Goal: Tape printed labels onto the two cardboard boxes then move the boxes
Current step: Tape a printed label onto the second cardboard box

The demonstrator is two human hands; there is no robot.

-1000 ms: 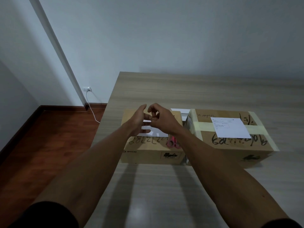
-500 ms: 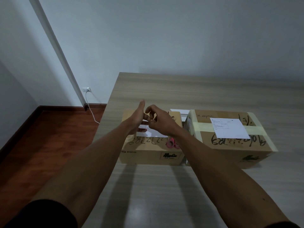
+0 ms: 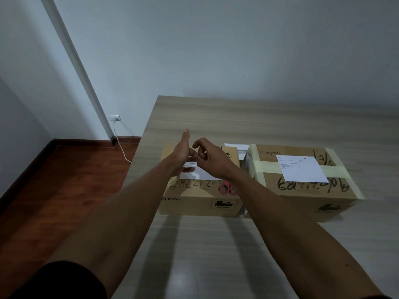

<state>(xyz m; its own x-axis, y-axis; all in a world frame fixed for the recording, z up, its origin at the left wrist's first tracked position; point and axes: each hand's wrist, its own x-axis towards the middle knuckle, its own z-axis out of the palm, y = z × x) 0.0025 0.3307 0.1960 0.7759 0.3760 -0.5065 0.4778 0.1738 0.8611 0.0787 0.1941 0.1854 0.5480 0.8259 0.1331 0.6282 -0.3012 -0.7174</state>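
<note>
Hands (image 3: 183, 157) meet above the left cardboard box (image 3: 199, 196) as we reach out over the wooden table (image 3: 237, 121): our left one is held flat and on edge, thumb pointing up and fingers straight, while our right hand (image 3: 212, 161) curls its fingers in against the left fingertips (whether a strip of tape is pinched there, we cannot tell). Beneath both hands a white printed label (image 3: 199, 174) lies on top of this box, part of it hidden by our wrists. Something pink (image 3: 226, 187) (too blurred to name) rests on the box's near top edge, beside black handwriting, and the front face bears a "PICO" mark. Just to the right, close beside it, stands the second cardboard box (image 3: 302, 190), banded with pale tape (image 3: 266, 169), with its own white label (image 3: 300, 168) lying flat on the lid above more black handwriting. A white object (image 3: 236, 146) shows behind the gap between the two boxes. Off the table's left edge we see reddish wood flooring (image 3: 64, 190), and a white cable (image 3: 119, 143) runs down from a wall socket (image 3: 115, 118)
</note>
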